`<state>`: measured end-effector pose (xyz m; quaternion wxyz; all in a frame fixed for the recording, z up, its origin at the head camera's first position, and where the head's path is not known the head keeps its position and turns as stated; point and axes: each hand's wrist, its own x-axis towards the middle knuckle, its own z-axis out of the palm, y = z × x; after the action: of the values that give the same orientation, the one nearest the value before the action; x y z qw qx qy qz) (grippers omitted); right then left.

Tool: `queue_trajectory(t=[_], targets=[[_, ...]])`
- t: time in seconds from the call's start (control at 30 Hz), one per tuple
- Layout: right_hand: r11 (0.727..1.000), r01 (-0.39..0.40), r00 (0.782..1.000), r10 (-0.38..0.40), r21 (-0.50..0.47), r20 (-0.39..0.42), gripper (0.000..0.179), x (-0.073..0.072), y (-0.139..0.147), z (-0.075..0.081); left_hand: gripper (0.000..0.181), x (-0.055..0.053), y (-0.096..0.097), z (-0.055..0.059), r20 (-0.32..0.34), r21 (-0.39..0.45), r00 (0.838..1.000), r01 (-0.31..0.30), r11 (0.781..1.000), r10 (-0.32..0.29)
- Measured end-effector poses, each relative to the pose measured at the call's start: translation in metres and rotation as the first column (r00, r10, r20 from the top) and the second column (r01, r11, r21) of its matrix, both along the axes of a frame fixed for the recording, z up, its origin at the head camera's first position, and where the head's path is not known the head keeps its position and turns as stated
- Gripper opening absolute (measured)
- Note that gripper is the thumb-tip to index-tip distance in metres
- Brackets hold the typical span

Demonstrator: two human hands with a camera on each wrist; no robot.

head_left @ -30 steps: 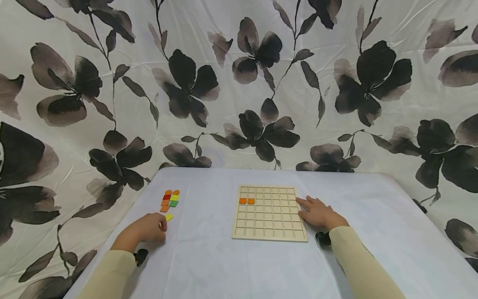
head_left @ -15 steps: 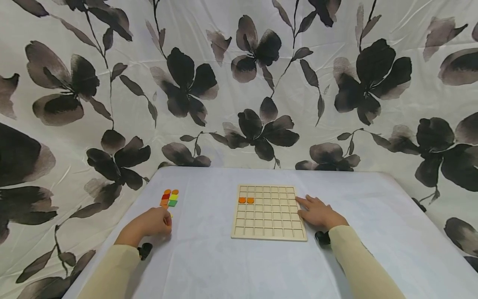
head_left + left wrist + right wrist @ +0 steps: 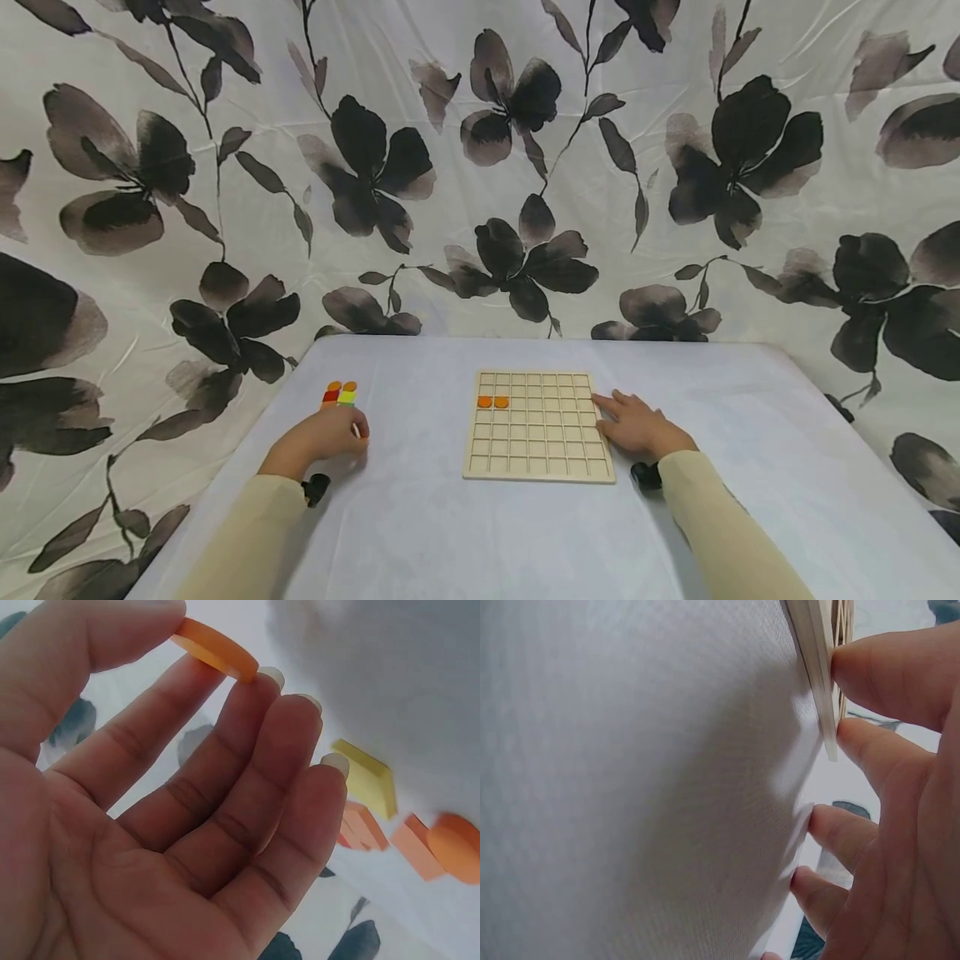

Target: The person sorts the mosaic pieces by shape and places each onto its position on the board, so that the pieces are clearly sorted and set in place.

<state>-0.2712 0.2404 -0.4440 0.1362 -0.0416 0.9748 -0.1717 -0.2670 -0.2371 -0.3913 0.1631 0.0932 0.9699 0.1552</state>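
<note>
From the head view, your left hand (image 3: 322,433) was over the left part of the white-covered table (image 3: 450,537), just on the near side of a cluster of loose pieces: two loose orange discs (image 3: 349,387), a red tile (image 3: 331,396) and a yellow-green tile (image 3: 347,397). The gridded wooden board (image 3: 555,433) lay to the right of that hand, well apart from it, with two seated orange discs (image 3: 501,402) in the two leftmost squares of one row. Your right hand (image 3: 636,423) was much the nearer to it, touching its right edge.

From the left wrist, your thumb and fingertips pinched an orange disc (image 3: 217,649), parted only by the piece itself; the remaining fingers were gently bent and held nothing. You had it tilted, nearly edge-on to that camera, its long visible edge slanting down and rightward from your thumb. So foreshortened, it was probably round, though this angle could not settle it. A pale yellow piece (image 3: 367,776) lay beyond your fingertips.

From the right wrist, two fingertips touched the board's side; your fingers were spread and gripped nothing.

You had no readable brand, label or writing in any view.
</note>
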Motion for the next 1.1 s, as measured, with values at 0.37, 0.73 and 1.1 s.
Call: queue_trajectory(t=[0.37, 0.73, 1.1], targets=[[1.000, 0.004, 1.000, -0.004, 0.003, -0.005, 0.057, -0.003, 0.001, -0.002, 0.013, -0.014, 0.023, -0.002, -0.024, -0.007, 1.000, 0.018, 1.000, -0.018], [1.000, -0.023, 1.000, 0.023, 0.005, -0.020, 0.057, -0.001, 0.001, 0.000, 0.017, -0.029, 0.058, -0.003, -0.069, 0.014, 0.996, 0.054, 0.998, -0.053], [1.000, -0.015, 1.000, 0.015, 0.005, -0.014, 0.057, -0.001, 0.002, -0.001, 0.021, -0.043, 0.096, -0.011, -0.091, 0.013, 0.994, 0.062, 0.998, -0.061]])
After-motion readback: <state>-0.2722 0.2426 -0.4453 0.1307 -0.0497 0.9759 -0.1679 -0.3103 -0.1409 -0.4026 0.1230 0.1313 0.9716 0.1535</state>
